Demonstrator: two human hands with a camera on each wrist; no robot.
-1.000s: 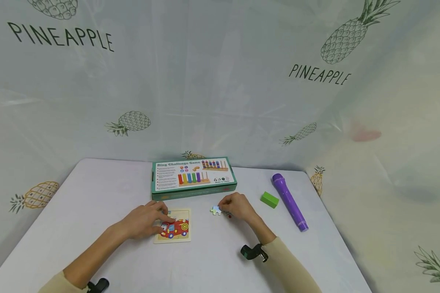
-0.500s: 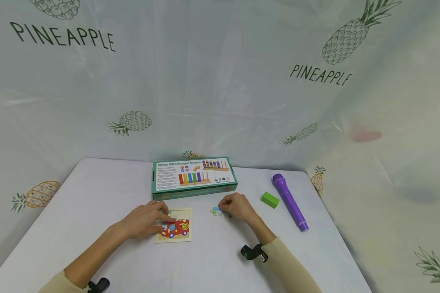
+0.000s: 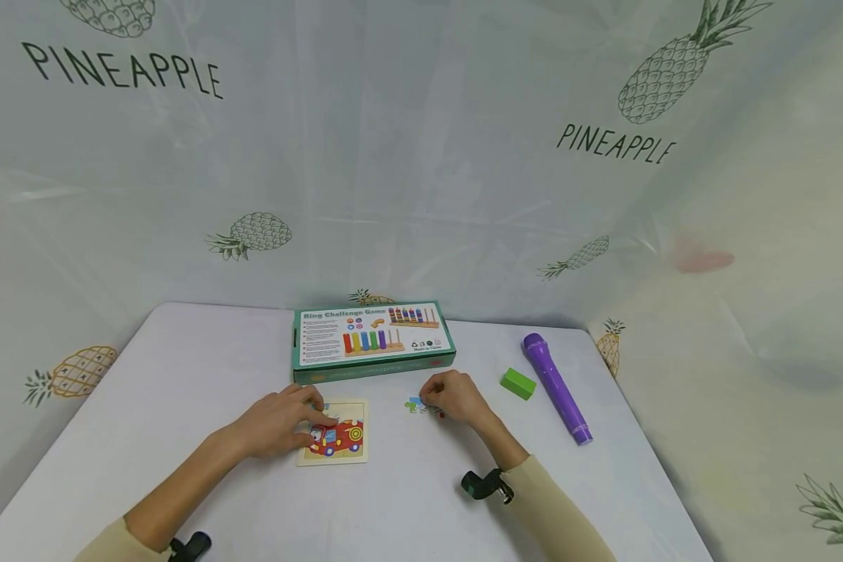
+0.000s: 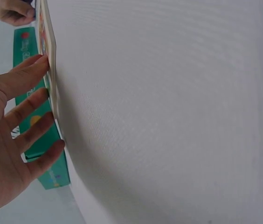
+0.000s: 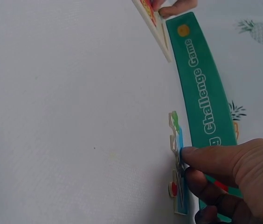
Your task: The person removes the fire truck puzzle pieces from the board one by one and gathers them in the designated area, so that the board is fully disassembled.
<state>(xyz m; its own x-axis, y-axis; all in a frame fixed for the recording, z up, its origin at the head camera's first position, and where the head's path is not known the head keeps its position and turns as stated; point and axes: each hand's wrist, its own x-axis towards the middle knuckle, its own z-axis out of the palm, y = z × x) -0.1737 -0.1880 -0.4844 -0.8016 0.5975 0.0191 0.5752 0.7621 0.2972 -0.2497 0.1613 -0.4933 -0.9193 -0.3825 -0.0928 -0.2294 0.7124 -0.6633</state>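
Observation:
A small wooden jigsaw puzzle (image 3: 351,449) with a red truck picture lies in a pale frame. My left hand (image 3: 277,421) rests at its left side, fingers fairly straight, with fingertips on the picture and along the edge; part of the puzzle is hidden under them. In the left wrist view, the thumb and spread fingers of the left hand (image 4: 17,116) meet the frame's edge. To the right, my right hand (image 3: 453,394) pinches a blue and green puzzle piece (image 3: 413,405) between thumb and finger, low over the table. Beside it is another piece with a red spot (image 5: 173,189), partly covered by the hand.
A green Ring Challenge Game box (image 3: 372,343) lies behind both hands. Right of the right hand are a green block (image 3: 517,384) and a purple microphone-shaped toy (image 3: 556,389). The white table (image 3: 365,523) meets a pineapple-print curtain (image 3: 421,156) at the back.
The blue and green piece by the right hand has tilted slightly, its top looking less pale than before. Both hands stay in place; the head view shifts a little.

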